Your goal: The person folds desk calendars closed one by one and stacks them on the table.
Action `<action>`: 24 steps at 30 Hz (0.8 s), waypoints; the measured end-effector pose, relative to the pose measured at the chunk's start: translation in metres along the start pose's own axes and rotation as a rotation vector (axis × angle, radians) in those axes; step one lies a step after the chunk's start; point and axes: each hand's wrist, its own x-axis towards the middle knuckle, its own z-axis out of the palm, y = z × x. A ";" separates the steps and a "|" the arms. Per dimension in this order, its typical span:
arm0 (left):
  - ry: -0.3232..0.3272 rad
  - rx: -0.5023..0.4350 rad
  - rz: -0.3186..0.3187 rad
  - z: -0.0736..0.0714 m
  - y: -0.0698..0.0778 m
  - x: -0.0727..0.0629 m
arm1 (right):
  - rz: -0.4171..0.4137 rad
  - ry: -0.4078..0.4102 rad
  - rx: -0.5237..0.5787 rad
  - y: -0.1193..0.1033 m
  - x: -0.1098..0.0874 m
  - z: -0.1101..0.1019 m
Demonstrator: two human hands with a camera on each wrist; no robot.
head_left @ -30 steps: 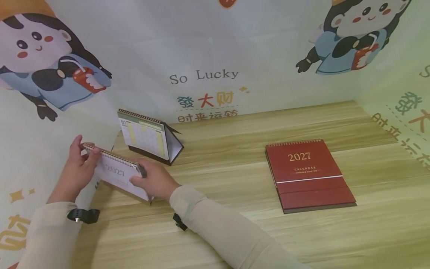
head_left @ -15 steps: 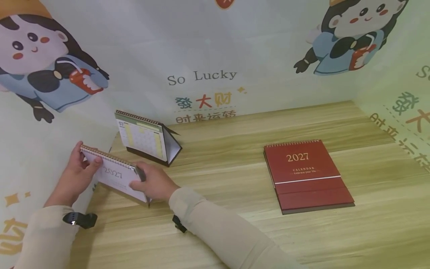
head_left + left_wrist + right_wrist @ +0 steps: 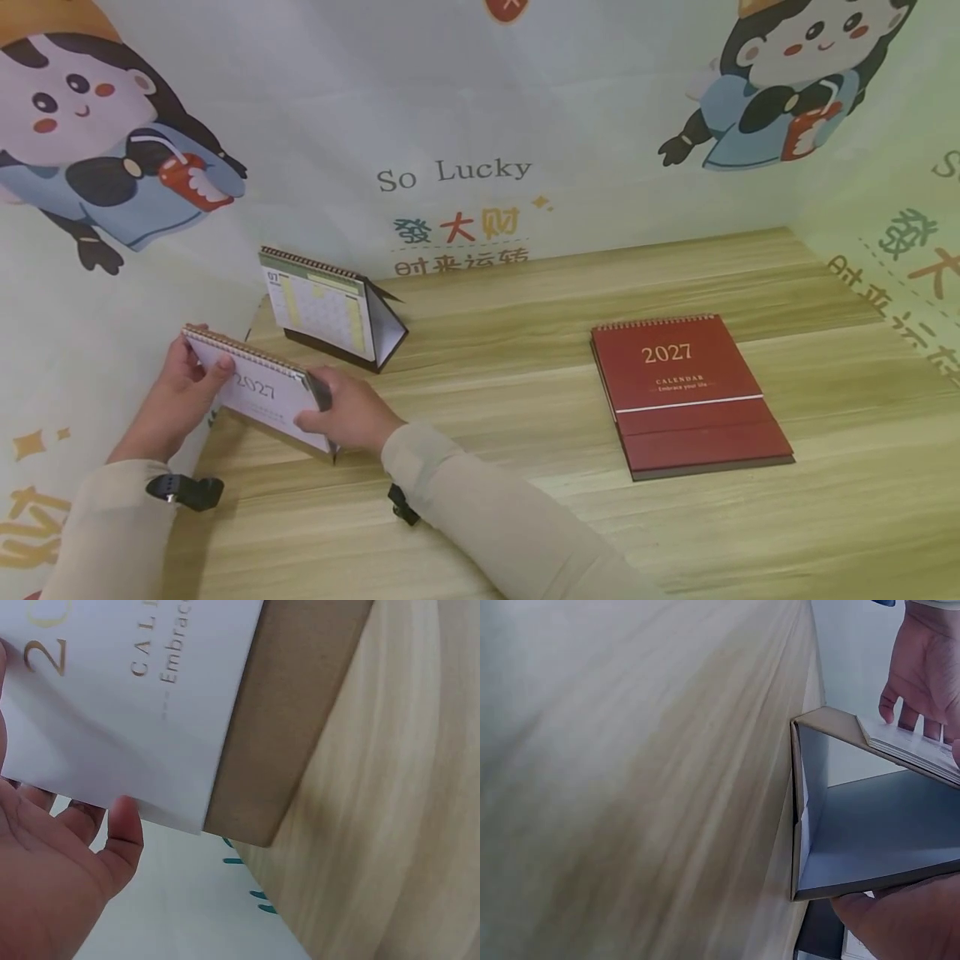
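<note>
A white 2027 desk calendar (image 3: 255,408) with a spiral binding along its top is between both hands at the left of the table. My left hand (image 3: 176,392) grips its left end, thumb on the front cover and the other fingers partly hidden behind. At the opposite end my right hand (image 3: 352,412) holds the upper corner, with the thumb on the front. The left wrist view shows the cover (image 3: 150,727) above a brown base strip (image 3: 281,712). From the right wrist, the hollow triangular stand (image 3: 885,825) appears spread, its lower edge by the tabletop.
Behind the hands stands a green-and-white desk calendar (image 3: 322,312) showing page 07. A red 2027 calendar (image 3: 690,375) is farther right on the wood-grain table (image 3: 510,433). Printed cloth (image 3: 465,100) hangs along the back and sides.
The left fingers that rose above the calendar's top left corner have come down behind it. The calendar's left end sits slightly lower; the right hand keeps its hold. The other calendars stay put.
</note>
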 end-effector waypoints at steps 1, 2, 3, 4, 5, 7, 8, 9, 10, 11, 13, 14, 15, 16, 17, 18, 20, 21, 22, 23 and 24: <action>-0.003 0.010 0.002 0.001 -0.002 0.000 | 0.007 0.002 0.002 0.001 0.000 0.000; -0.004 0.015 0.005 0.001 -0.003 0.001 | 0.014 0.005 0.003 0.001 -0.001 0.001; -0.005 0.021 0.014 0.001 -0.005 0.001 | 0.022 0.005 0.003 0.002 -0.001 0.001; -0.004 0.033 0.022 0.002 -0.007 0.002 | 0.030 0.006 0.001 0.002 -0.001 0.001; -0.003 0.037 0.029 0.002 -0.008 0.002 | 0.037 0.006 -0.001 0.003 -0.001 0.002; -0.010 0.033 0.043 0.001 -0.010 0.003 | 0.063 0.006 -0.010 0.004 -0.001 0.002; -0.014 0.030 0.049 0.001 -0.011 0.003 | 0.076 0.006 -0.014 0.005 -0.001 0.003; -0.019 0.034 0.049 0.001 -0.011 0.004 | 0.088 0.005 -0.018 0.006 -0.001 0.003; -0.027 0.039 0.046 0.001 -0.011 0.004 | 0.096 0.006 -0.021 0.007 -0.001 0.003; -0.037 0.036 0.046 0.001 -0.012 0.005 | 0.103 0.005 -0.023 0.008 -0.001 0.003; -0.051 0.048 0.045 0.002 -0.013 0.005 | 0.114 0.005 -0.026 0.009 -0.001 0.003; -0.056 0.065 0.042 0.001 -0.014 0.005 | 0.118 0.001 -0.025 0.010 -0.002 0.003; -0.064 0.075 0.041 0.001 -0.015 0.005 | 0.121 -0.003 -0.022 0.011 -0.002 0.003; -0.073 0.080 0.043 0.001 -0.016 0.005 | 0.126 -0.008 -0.020 0.011 -0.002 0.004; -0.082 0.082 0.046 0.000 -0.017 0.005 | 0.129 -0.013 -0.019 0.012 -0.002 0.004; -0.091 0.084 0.046 0.000 -0.018 0.005 | 0.132 -0.018 -0.016 0.013 -0.002 0.004; -0.114 0.083 0.047 -0.001 -0.022 0.006 | 0.138 -0.027 -0.007 0.014 -0.002 0.004; -0.126 0.064 0.053 -0.001 -0.024 0.006 | 0.138 -0.028 -0.005 0.014 -0.002 0.003; -0.136 0.050 0.056 -0.001 -0.025 0.007 | 0.139 -0.029 -0.005 0.014 -0.002 0.003; -0.146 0.034 0.060 -0.002 -0.027 0.007 | 0.139 -0.030 -0.006 0.014 -0.003 0.003; -0.155 0.012 0.065 -0.001 -0.029 0.007 | 0.139 -0.031 -0.008 0.014 -0.003 0.002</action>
